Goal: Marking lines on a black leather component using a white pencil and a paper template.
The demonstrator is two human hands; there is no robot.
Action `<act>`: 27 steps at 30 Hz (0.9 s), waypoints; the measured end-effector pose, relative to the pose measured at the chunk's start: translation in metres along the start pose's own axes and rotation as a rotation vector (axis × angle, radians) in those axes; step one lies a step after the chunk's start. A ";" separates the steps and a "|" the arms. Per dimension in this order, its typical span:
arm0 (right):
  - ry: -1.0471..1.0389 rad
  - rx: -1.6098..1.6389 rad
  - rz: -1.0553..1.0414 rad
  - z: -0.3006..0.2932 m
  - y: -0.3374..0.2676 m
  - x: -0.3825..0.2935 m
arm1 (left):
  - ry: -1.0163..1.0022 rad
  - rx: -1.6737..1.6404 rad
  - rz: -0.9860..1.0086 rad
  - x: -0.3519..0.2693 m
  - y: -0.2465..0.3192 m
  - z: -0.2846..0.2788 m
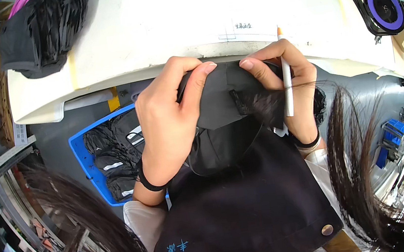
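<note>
Between my two hands a piece of black fabric [217, 97] is held up just below the table edge, its lower part hanging over my dark apron [250, 203]. My left hand [173, 110] pinches the top edge of the cloth between thumb and forefinger. A short way to the right, my right hand [286, 65] pinches the same edge. That hand also carries a white pen [287, 88] with an orange tip, tucked upright among its fingers. Strands of long hair pass in front of the cloth's right side and partly hide it.
A white table [158, 24] with pen lines and writing lies ahead. Stacked black fabric pieces [48, 35] rest at its left, and a purple-and-black round device [383, 6] stands at its right. Below left, a blue crate [89, 171] holds bundled black pieces. Shelving [4, 163] lines the left side.
</note>
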State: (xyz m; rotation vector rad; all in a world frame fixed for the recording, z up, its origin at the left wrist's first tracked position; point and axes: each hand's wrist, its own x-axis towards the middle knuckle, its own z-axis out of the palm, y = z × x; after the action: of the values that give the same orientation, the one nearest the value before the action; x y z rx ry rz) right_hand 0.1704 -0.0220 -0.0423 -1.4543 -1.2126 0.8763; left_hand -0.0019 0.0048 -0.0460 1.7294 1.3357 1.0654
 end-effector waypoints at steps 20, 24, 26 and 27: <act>0.050 -0.331 0.030 -0.002 0.003 0.060 | 0.081 0.384 0.028 0.050 0.008 0.018; 0.032 -0.396 0.028 0.000 0.007 0.066 | 0.058 0.444 0.011 0.060 0.002 0.021; 0.025 -0.402 0.007 0.002 0.007 0.068 | 0.043 0.488 0.004 0.061 -0.002 0.021; 0.017 -0.407 -0.016 0.002 0.008 0.069 | 0.040 0.487 0.000 0.061 -0.003 0.021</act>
State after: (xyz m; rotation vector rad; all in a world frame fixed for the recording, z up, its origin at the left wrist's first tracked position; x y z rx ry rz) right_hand 0.1863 0.0450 -0.0457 -1.7651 -1.4456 0.6248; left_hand 0.0238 0.0640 -0.0457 2.0572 1.7245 0.8192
